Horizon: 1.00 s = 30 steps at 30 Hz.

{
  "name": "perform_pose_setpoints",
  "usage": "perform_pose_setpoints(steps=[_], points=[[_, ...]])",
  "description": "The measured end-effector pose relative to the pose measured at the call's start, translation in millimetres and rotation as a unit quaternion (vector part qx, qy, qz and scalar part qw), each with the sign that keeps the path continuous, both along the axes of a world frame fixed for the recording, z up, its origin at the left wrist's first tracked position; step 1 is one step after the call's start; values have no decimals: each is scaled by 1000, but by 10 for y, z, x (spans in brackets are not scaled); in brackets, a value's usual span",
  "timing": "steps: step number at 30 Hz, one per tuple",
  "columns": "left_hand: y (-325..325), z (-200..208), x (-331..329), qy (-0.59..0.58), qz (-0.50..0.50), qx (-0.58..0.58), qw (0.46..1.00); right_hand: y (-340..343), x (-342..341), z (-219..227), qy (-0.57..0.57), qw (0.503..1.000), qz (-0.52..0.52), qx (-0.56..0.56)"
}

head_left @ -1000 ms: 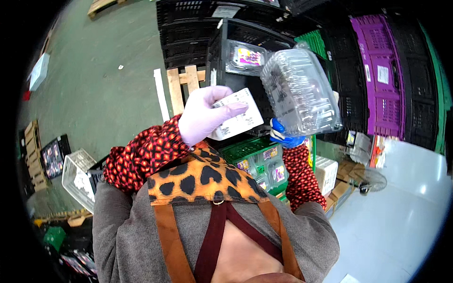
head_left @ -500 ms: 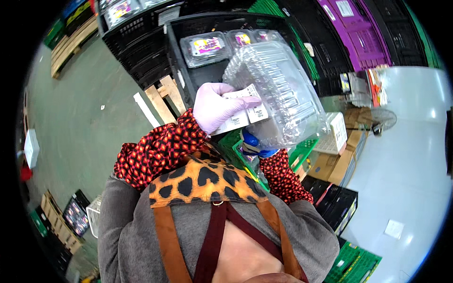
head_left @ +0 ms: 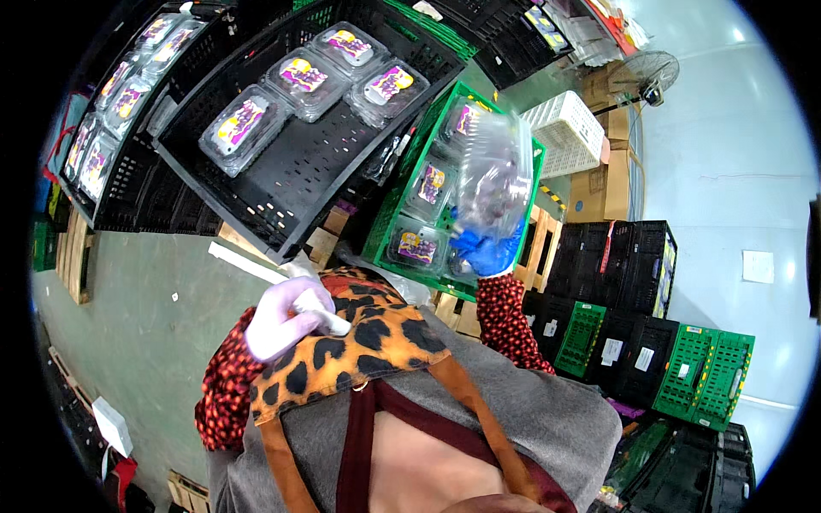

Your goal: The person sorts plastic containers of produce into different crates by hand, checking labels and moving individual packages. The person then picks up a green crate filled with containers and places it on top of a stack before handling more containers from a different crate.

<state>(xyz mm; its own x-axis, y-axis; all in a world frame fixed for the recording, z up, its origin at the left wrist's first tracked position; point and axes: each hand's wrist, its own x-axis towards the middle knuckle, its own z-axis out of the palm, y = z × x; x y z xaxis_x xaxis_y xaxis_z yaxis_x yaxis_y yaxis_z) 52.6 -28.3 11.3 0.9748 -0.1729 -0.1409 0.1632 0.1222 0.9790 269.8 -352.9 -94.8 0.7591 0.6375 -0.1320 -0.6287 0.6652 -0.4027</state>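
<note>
My left hand (head_left: 286, 318), in a pale lilac glove, is closed around a folded white paper strip (head_left: 323, 313) in front of my leopard-print apron. On the right, my right hand (head_left: 487, 251) wears a blue glove and grips the near end of a clear plastic container (head_left: 496, 175). The container is tilted over the right side of a green crate (head_left: 374, 224) and blurred, so I cannot tell whether it is one or several nested. Inside the crate lie clear punnets with purple and yellow labels, such as a near punnet (head_left: 416, 245). The right fingertips are partly hidden.
Left of the green crate stands a black crate (head_left: 282, 209) with several labelled punnets at its far side. Another black crate (head_left: 98, 209) of punnets is at the far left. A white basket (head_left: 560, 132), a fan (head_left: 650, 81) and stacked crates (head_left: 603, 265) are on the right.
The view has swung, showing more of the green crate. My left hand has drawn back to my apron with the white paper. My right hand has moved the clear plastic from the black crate to the green one.
</note>
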Motion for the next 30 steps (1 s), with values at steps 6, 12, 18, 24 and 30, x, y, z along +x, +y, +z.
perform_pose_setpoints(steps=[6, 12, 18, 24, 30], points=[[-88, 33, -178, 42, 79, -16, 996, -799, 1049, -891, 62, 986, -152, -37], [-223, 127, 49, -129, 145, 70, 978, -637, 2234, -1814, 147, 920, -322, -166], [-152, 210, -158, -14, 151, 44, 988, -783, 2909, -2026, 72, 663, -268, -695], [-201, 255, -258, -9, 278, 2, 961, 1406, 1890, 144, -278, 847, -287, -351], [-166, 213, -219, -115, 397, -80, 907, 3611, 1121, -377, 87, 858, 465, -197]])
